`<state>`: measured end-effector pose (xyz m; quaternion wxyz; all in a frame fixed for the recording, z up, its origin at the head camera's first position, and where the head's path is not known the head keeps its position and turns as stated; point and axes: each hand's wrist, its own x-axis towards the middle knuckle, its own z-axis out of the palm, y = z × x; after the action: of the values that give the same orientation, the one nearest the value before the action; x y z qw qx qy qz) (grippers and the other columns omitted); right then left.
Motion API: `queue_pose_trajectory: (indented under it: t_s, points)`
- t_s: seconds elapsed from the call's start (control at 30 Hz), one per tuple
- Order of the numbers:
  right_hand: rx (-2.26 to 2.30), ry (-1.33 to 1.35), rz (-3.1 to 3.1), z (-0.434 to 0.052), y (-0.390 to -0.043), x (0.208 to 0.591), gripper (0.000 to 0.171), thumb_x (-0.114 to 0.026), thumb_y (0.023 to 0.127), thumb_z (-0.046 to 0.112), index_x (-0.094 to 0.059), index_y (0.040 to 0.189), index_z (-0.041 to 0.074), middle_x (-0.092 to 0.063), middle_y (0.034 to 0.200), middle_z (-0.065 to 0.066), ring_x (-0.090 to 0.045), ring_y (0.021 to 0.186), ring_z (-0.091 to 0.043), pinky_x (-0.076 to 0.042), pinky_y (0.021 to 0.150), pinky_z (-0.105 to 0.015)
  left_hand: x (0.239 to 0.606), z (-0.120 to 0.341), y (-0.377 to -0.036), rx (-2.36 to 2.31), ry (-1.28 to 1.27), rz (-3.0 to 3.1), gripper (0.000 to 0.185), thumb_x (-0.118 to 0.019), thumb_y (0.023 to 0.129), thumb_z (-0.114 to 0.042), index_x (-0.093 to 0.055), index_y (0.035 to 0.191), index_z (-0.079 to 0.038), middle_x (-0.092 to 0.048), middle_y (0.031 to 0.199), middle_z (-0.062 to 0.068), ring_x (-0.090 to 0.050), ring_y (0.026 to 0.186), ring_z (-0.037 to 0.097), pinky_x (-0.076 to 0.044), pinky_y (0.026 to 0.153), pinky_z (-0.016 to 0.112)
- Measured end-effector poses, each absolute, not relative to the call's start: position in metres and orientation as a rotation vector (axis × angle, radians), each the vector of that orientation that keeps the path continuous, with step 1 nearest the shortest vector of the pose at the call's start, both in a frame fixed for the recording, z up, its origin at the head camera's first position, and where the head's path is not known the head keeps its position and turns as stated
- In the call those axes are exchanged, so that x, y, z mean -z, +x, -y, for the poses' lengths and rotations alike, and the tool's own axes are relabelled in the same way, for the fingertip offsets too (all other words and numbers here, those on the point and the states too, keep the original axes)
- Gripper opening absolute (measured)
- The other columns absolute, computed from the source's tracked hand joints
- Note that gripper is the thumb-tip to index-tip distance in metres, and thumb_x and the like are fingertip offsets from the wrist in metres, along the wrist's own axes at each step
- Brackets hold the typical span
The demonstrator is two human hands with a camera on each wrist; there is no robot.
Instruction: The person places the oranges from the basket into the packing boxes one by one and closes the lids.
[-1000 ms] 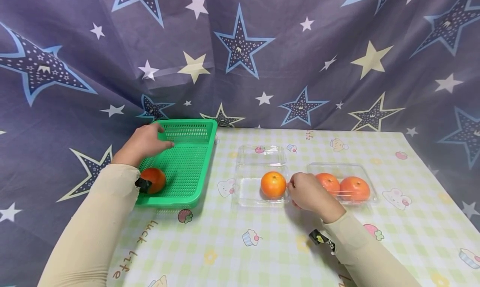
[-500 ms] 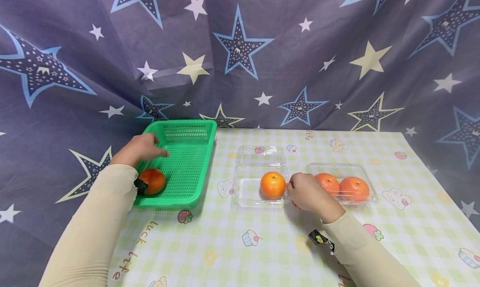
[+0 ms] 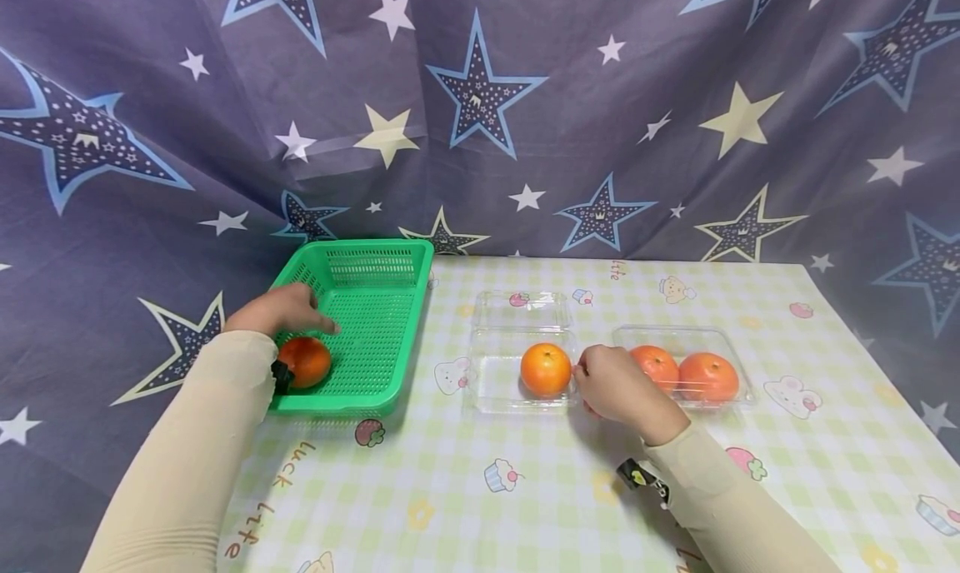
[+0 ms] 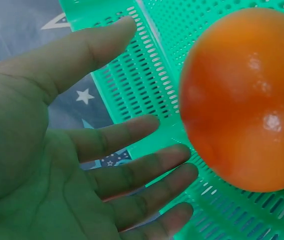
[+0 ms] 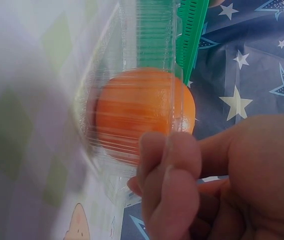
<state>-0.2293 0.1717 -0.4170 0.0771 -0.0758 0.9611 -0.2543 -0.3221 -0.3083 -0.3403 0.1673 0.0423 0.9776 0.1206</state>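
Note:
My left hand point(image 3: 288, 308) hangs over the left side of the green basket point(image 3: 411, 331), just behind the orange point(image 3: 309, 361) lying in it. The left wrist view shows spread fingers beside that orange point(image 4: 246, 100), with nothing in the palm. A clear plastic clamshell box point(image 3: 491, 386) stands mid-table with its lid folded back. Inside it, toward the right side, sits another orange point(image 3: 546, 369). My right hand point(image 3: 618, 386) pinches the box's right rim; in the right wrist view its curled fingers point(image 5: 174, 195) meet the ribbed plastic wall.
To the right, a second clear box point(image 3: 678, 333) holds two oranges point(image 3: 709, 376), partly behind my right hand. The checked tablecloth point(image 3: 450, 506) covers the table. A star-patterned curtain point(image 3: 540, 57) hangs along the back and sides.
My left hand has drawn back toward me over the basket, closer to the orange there. The right hand has stayed on the box's rim.

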Motion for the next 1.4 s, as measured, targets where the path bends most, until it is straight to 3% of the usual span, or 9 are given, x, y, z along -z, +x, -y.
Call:
queue_pose_trajectory:
  t_s: [0.2,0.43,0.67,1.03,1.4]
  points:
    - [0.753,-0.236,-2.891,-0.172,-0.23,0.417,0.027,-0.051,0.102,0.016,-0.063,0.08,0.009,-0.061,0.053,-0.001,-0.056,0.049,-0.018,-0.045,0.052,-0.03,0.343,0.308,-0.321,-0.311,0.116,-2.751,0.069,-0.078,0.086,-0.046,-0.058,0.118,0.011,-0.063,0.107,0.021,-0.057,0.089,0.03,-0.052,0.073,0.038]
    - [0.767,-0.208,-2.869,-0.17,-0.23,0.416,0.023,-0.052,0.104,0.017,-0.065,0.088,0.006,-0.062,0.056,-0.002,-0.056,0.05,-0.018,-0.045,0.052,-0.029,0.344,0.304,-0.317,-0.323,0.082,-2.694,0.075,-0.079,0.086,-0.05,-0.055,0.121,0.012,-0.061,0.113,0.024,-0.057,0.095,0.033,-0.054,0.078,0.041]
    - [0.789,-0.177,-2.836,-0.169,-0.23,0.414,0.021,-0.052,0.104,0.017,-0.066,0.095,0.005,-0.063,0.059,-0.003,-0.057,0.051,-0.019,-0.044,0.051,-0.029,0.349,0.303,-0.316,-0.378,0.006,-2.572,0.053,-0.083,0.083,-0.049,-0.056,0.091,-0.004,-0.055,0.086,0.01,-0.053,0.078,0.025,-0.045,0.063,0.033]
    - [0.767,-0.152,-2.837,-0.169,-0.23,0.413,0.02,-0.054,0.104,0.018,-0.065,0.099,0.003,-0.064,0.059,-0.003,-0.059,0.052,-0.018,-0.046,0.053,-0.029,0.355,0.302,-0.313,-0.373,0.012,-2.562,0.054,-0.092,0.073,-0.038,-0.057,0.095,-0.003,-0.056,0.092,0.012,-0.053,0.081,0.026,-0.048,0.063,0.033]
    - [0.794,-0.172,-2.837,-0.171,-0.228,0.415,0.018,-0.054,0.103,0.016,-0.064,0.097,0.003,-0.064,0.058,-0.002,-0.06,0.049,-0.016,-0.047,0.05,-0.028,0.362,0.304,-0.317,-0.352,0.041,-2.539,0.027,-0.089,0.07,-0.022,-0.07,0.081,-0.006,-0.065,0.081,0.007,-0.056,0.072,0.022,-0.051,0.061,0.032]
